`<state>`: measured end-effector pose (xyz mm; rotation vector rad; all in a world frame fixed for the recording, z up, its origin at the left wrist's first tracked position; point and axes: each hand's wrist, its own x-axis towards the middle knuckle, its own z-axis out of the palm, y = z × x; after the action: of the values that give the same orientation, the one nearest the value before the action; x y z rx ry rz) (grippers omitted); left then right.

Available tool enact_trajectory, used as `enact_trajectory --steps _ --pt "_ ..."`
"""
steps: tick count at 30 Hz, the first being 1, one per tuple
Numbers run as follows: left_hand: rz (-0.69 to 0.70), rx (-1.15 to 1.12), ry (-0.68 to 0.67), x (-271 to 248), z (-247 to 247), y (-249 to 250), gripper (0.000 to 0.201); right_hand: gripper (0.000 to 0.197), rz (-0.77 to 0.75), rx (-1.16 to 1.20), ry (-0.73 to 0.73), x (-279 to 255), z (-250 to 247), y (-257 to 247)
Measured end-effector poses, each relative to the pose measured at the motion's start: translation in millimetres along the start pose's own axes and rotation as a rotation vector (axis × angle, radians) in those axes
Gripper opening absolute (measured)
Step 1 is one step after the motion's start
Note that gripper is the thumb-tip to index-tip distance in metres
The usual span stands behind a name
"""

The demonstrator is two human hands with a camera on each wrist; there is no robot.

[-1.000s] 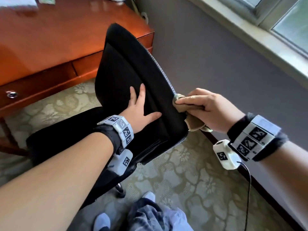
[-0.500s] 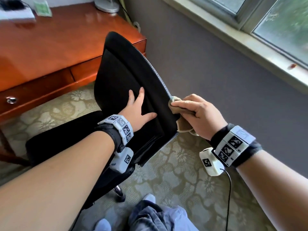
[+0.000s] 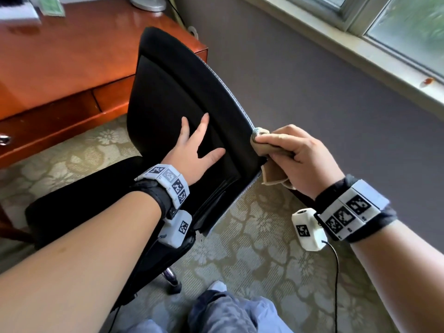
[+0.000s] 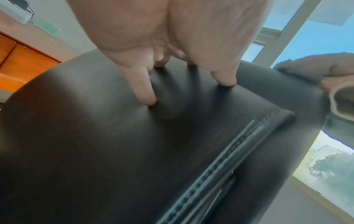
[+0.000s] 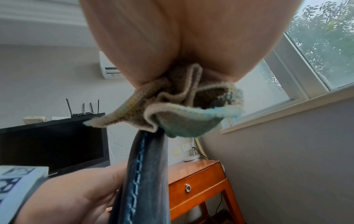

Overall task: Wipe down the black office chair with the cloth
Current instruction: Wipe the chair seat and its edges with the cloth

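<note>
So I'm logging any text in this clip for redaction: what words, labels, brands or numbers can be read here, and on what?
No readable text.
Wrist bands: black-and-white square marker patterns, no words.
Wrist camera housings: the same kind of marker, no words.
Green paper on the desk: too blurred to read.
Wall air conditioner: a dark mark, too small to read.
Black office chair and cloth: no label visible.

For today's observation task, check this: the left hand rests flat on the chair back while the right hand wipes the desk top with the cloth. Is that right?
Not quite. The right hand presses the cloth against the stitched edge of the chair back, not the desk, as the head view shows. The left hand does rest flat on the chair back.
</note>
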<state>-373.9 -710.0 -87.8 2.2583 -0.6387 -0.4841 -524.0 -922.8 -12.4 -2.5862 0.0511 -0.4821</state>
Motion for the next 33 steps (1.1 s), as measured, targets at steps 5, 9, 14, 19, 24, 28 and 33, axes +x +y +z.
enact_trajectory --steps 5,9,14,19,24,28,33 --pt "0.059 -0.009 0.088 -1.2 14.0 -13.1 0.068 0.043 -0.004 0.018 0.030 12.0 8.1 10.2" --pt "0.089 -0.009 0.136 -0.7 17.0 -19.2 0.063 0.044 -0.041 0.031 0.038 15.5 11.9 14.7" --pt "0.161 -0.039 0.199 -5.8 33.8 -26.4 0.059 0.041 -0.055 0.028 0.122 17.4 20.5 17.9" --pt "0.275 -0.165 0.282 -16.6 64.8 -39.5 0.051 0.038 -0.115 0.030 0.249 4.3 36.5 29.8" --pt "0.372 -0.217 0.379 -28.0 87.9 -46.1 0.051 0.038 -0.203 0.077 0.365 -27.8 51.1 38.3" --pt "0.436 -0.284 0.406 -48.8 108.9 -57.8 0.048 0.038 -0.284 0.074 0.454 -71.4 67.3 36.6" --pt "0.448 -0.296 0.351 -85.6 118.3 -62.8 0.049 0.037 -0.382 -0.035 0.522 -118.6 79.7 16.1"
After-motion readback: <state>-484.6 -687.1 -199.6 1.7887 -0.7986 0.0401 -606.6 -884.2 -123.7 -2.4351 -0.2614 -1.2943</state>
